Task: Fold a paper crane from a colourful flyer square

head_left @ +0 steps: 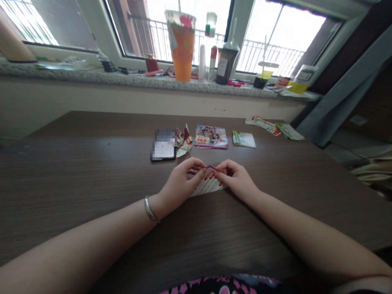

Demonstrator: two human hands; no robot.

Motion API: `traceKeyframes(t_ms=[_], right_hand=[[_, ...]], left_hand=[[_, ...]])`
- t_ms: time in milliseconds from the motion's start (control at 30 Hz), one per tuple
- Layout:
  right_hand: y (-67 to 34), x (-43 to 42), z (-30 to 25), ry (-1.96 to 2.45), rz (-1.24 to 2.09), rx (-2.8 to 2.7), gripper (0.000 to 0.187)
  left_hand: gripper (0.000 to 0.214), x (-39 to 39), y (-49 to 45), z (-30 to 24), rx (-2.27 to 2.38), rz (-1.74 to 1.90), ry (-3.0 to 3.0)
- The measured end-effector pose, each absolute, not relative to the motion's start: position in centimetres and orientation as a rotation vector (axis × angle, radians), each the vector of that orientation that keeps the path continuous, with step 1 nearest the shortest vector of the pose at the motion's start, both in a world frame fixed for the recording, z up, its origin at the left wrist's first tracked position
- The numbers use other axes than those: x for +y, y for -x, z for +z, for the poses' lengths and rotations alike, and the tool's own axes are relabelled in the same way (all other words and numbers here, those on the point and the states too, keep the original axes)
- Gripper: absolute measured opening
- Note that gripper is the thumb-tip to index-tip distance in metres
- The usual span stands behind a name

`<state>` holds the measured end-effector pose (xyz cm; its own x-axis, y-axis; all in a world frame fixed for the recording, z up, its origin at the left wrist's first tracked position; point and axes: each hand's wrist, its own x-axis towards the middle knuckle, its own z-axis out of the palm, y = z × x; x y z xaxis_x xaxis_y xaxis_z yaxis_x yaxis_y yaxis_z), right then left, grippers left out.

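Between my two hands is a folded sheet of printed paper, white with slanted text lines and red labels, its top edge red. My left hand pinches the upper left of the sheet between thumb and fingers. On the other side, my right hand grips the upper right edge the same way. The paper's lower edge slants just above the tabletop or on it; I cannot tell which. Beyond my hands lie a crumpled or folded colourful paper piece and a stack of printed flyers.
A phone with a blurred screen lies on the brown table. Small green-white cards and red and green paper strips are at the back right. Along the granite sill stand an orange cup, a dark cup and bottles.
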<state>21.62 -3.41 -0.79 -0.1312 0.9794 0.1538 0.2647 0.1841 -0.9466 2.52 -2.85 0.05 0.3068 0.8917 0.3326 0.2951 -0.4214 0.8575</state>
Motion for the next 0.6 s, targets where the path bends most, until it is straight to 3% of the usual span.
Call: traceKeyframes(t_ms=[600], right_hand=[[-21.1,-4.5,0.1,1.17,0.891,-1.647,0.018]], left_hand=[[0.006,-3.8,-2.5,0.3,0.989,1.2,-1.999]])
